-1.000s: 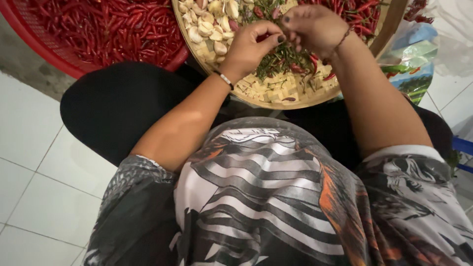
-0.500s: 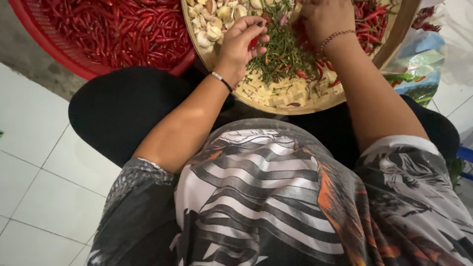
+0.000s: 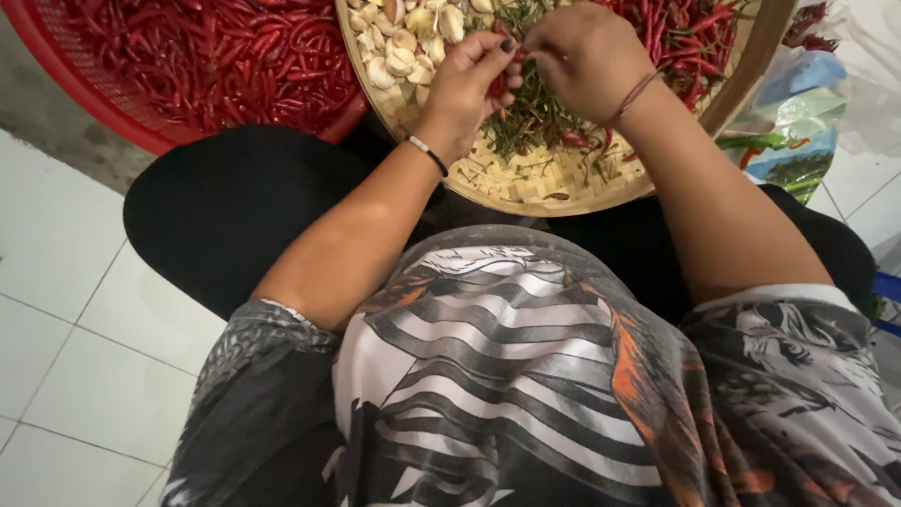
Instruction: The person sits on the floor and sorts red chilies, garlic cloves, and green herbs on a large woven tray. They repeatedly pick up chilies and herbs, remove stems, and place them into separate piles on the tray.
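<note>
A round woven bamboo tray [image 3: 572,192] rests on my lap. It holds peeled garlic cloves [image 3: 404,42] at the left, a heap of green stems [image 3: 535,117] in the middle and red chillies [image 3: 685,33] at the right. My left hand [image 3: 469,80] pinches a red chilli [image 3: 497,84] over the stem heap. My right hand [image 3: 582,52] meets it from the right, fingertips closed on the top end of the same chilli. Both wrists wear thin bands.
A red plastic basket [image 3: 84,103] full of red chillies [image 3: 216,56] stands on the floor at the upper left, touching the tray. A colourful plastic bag [image 3: 793,122] lies at the right. White floor tiles [image 3: 66,310] spread out to the left.
The view has shifted so hands and tray sit higher in the picture. Both hands stay together over the stem heap, working a chilli between the fingertips.
</note>
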